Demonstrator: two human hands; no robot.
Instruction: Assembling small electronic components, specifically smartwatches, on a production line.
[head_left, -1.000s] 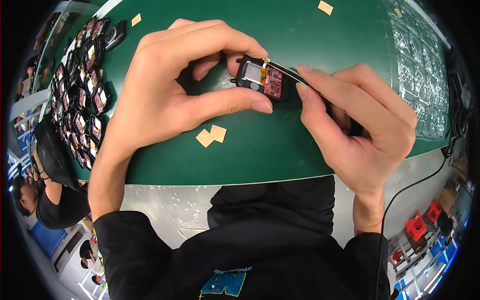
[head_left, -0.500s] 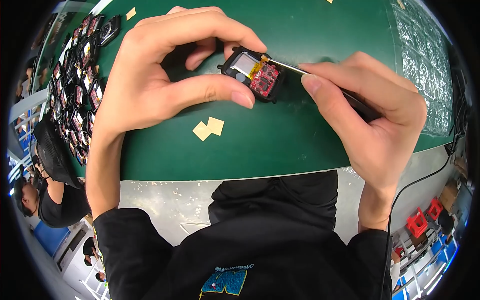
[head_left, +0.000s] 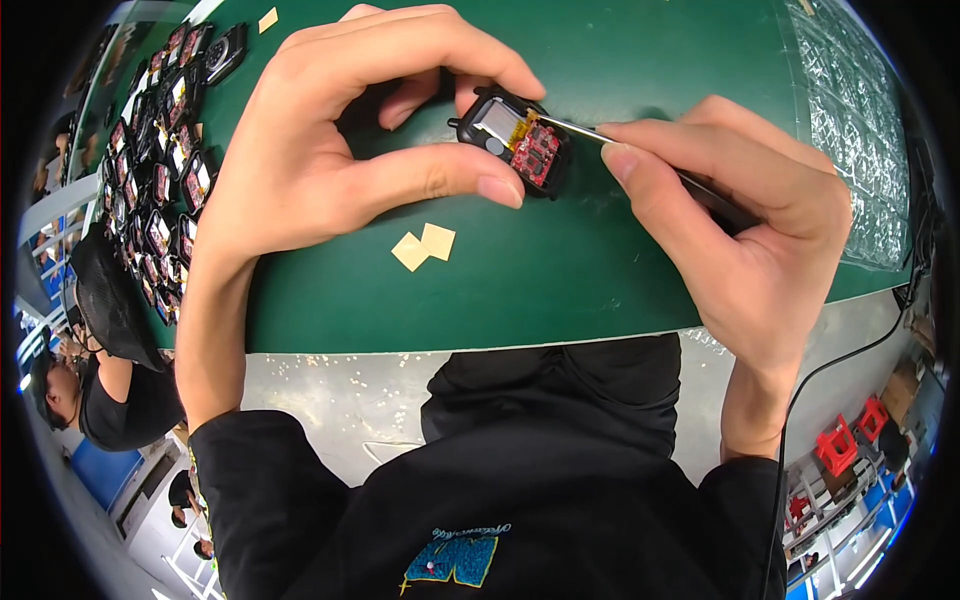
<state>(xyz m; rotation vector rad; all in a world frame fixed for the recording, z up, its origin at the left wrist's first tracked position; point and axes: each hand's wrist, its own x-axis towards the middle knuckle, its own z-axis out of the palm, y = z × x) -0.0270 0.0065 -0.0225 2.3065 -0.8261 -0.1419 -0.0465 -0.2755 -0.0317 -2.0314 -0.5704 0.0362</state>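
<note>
My left hand (head_left: 330,150) is closed around a small black watch case (head_left: 466,128), pinching it between thumb and fingers above the green table. The case lies open side up. Inside it are a silver battery (head_left: 497,118), yellow tape and a red circuit board (head_left: 536,157). In my right hand (head_left: 750,205) is a pair of slim metal tweezers (head_left: 572,127), dark toward the rear and gripped near the front like a pen. Their tip touches or hovers at the yellow tape by the upper edge of the case; which of the two, I cannot tell.
Several similar open cases (head_left: 160,185) crowd the table's left side. Two small cream paper squares (head_left: 437,241) lie below my left hand. Clear bubble wrap (head_left: 850,130) covers the right end. A black cable (head_left: 840,358) hangs at the right. Another person (head_left: 115,400) sits at the left.
The whole view has shifted slightly. My left hand and the watch case sit a little farther right and up in it. The tweezers' tip stays at the same spot on the case.
</note>
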